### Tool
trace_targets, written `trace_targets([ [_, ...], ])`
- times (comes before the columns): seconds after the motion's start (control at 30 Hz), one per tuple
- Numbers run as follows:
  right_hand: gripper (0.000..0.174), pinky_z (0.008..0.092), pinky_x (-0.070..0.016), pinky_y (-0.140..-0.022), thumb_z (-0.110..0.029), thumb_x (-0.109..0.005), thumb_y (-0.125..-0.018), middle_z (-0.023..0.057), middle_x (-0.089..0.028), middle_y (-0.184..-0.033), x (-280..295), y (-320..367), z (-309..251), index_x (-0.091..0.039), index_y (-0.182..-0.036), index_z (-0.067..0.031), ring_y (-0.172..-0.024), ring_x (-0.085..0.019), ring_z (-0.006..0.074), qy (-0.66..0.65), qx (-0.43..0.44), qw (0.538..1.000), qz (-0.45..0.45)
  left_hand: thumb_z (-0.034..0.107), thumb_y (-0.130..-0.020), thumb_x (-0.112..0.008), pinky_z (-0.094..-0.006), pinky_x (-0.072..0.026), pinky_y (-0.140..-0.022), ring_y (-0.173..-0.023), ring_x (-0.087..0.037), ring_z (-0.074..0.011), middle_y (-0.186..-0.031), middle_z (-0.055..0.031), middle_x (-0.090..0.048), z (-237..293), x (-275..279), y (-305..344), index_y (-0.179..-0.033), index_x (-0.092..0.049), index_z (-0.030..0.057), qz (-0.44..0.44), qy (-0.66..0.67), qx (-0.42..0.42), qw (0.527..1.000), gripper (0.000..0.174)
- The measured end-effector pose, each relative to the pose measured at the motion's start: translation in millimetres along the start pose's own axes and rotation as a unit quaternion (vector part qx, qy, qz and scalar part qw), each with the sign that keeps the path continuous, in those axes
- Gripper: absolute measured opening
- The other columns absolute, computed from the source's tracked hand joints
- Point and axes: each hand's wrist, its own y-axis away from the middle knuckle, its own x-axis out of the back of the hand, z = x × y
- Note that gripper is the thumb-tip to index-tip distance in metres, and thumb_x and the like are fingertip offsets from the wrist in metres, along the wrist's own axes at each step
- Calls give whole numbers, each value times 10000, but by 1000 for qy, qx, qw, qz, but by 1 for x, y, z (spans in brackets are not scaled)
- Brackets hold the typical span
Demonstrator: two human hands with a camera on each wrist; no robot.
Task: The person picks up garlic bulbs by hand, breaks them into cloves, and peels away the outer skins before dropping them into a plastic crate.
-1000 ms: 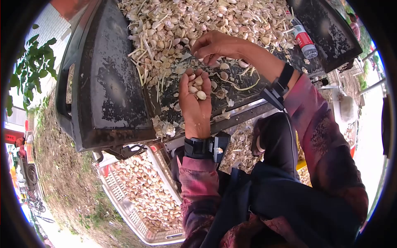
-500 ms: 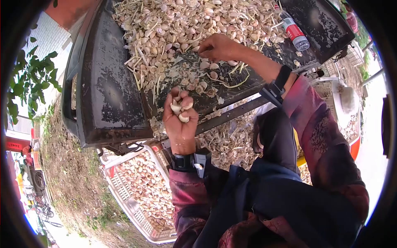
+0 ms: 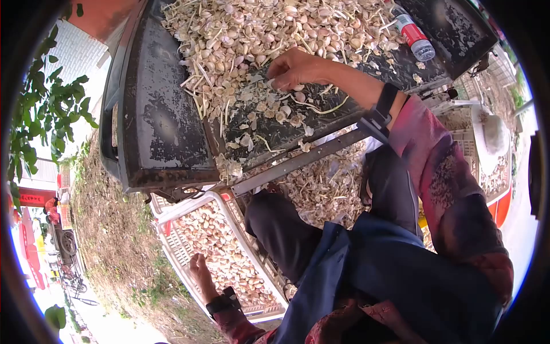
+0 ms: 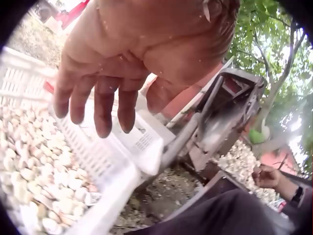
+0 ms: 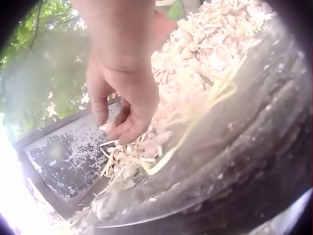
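My left hand (image 3: pixel 201 275) is over the white plastic crate (image 3: pixel 249 243) at the lower left, which holds many garlic cloves (image 3: pixel 217 241). In the left wrist view its fingers (image 4: pixel 103 107) hang nearly straight, apart, with nothing in the palm. Over the front of the dark metal tray, my right hand (image 3: pixel 295 69) pinches a small pale garlic clove (image 5: pixel 105 127) between thumb and fingertips. Just beyond that hand lies a large heap of garlic cloves and skins (image 3: pixel 240 40). A few loose cloves and papery scraps (image 3: pixel 281 114) lie below it on the tray.
The tray's raised left side panel (image 3: pixel 172 120) has worn paint. A red-labelled plastic bottle (image 3: pixel 415 37) lies at the tray's right. Skins and stalks (image 3: pixel 326 183) cover the ground under the tray's edge, near the person's knees. Another crate (image 3: pixel 495 166) stands at far right.
The left hand, earlier cupping several cloves over the tray, has swung down and left to the crate and is now empty. The right hand has stayed near the heap.
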Motion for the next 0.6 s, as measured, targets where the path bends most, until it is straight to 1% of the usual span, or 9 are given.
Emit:
trace_targets([
  [0.03, 256, 309, -510, -729, -146, -647, -764, 93, -619, -845, 0, 2, 0, -583, -951, 17, -783, -618, 196, -203, -54, 977, -33, 266, -875, -516, -344, -445, -776, -954, -549, -184, -965, -93, -596, 8, -1, 0, -1045, -565, -7, -34, -69, -45, 996, 325],
  [0.07, 286, 294, -516, -746, -159, -645, -786, 80, -614, -847, 0, 6, -1, -560, -990, 22, -778, -616, 174, -397, -106, 910, -66, 264, -882, -510, -324, -456, -777, -929, -569, -182, -927, -95, -607, 14, -7, 5, -1005, -574, -14, -71, 60, -45, 995, 311],
  [0.1, 286, 294, -516, -746, -159, -645, -786, 80, -614, -847, 0, 10, 0, -560, -990, 22, -778, -616, 174, -395, -107, 910, -66, 261, -889, -504, -304, -468, -778, -904, -589, -180, -889, -97, -617, 62, -25, 27, -965, -583, -22, -105, 188, -43, 975, 303],
  [0.17, 301, 352, -508, -827, -194, -660, -784, 106, -599, -911, -3, 20, -1, -567, -977, 17, -838, -597, 192, -543, -104, 825, -117, 212, -916, -445, -294, -487, -754, -807, -596, -167, -850, -100, -613, 141, -61, 55, -892, -594, -33, -187, 266, -140, 935, 288],
  [0.23, 281, 304, -526, -749, -164, -634, -803, 53, -616, -844, -8, 34, -8, -549, -1019, -5, -756, -618, 149, -578, -108, 799, -127, 185, -909, -454, -281, -503, -709, -767, -592, -163, -845, -86, -591, 189, -99, 61, -1036, -550, -31, -209, 278, -240, 906, 268],
  [0.3, 240, 309, -527, -743, -163, -619, -814, 43, -615, -807, -12, 49, -15, -564, -985, -3, -743, -619, 144, -630, -106, 754, -152, 184, -898, -481, -254, -495, -630, -705, -581, -137, -865, -68, -569, 234, -132, 62, -1210, -440, -14, -283, 309, -257, 871, 372],
  [0.4, 227, 297, -523, -730, -175, -618, -816, 38, -612, -777, -13, 71, -22, -577, -954, 1, -728, -613, 122, -625, -101, 756, -168, 191, -890, -520, -189, -433, -530, -614, -515, -54, -794, -16, -530, 276, -186, 60, -1252, -426, 27, -315, 270, -345, 842, 408],
  [0.5, 233, 267, -521, -694, -188, -632, -810, 34, -607, -764, -9, 88, -23, -580, -941, -2, -700, -604, 99, -619, -92, 762, -170, 245, -892, -525, -180, -429, -500, -581, -523, -73, -726, -11, -528, 281, -223, 57, -1231, -445, 17, -358, 273, -367, 814, 415],
  [0.6, 242, 276, -537, -684, -208, -632, -814, 62, -610, -816, -14, 92, -4, -600, -927, 3, -701, -613, 135, -548, -160, 813, -113, 255, -883, -544, -185, -416, -458, -543, -518, -75, -656, -1, -502, 274, -246, 60, -1094, -508, 20, -359, 335, -322, 810, 319],
])
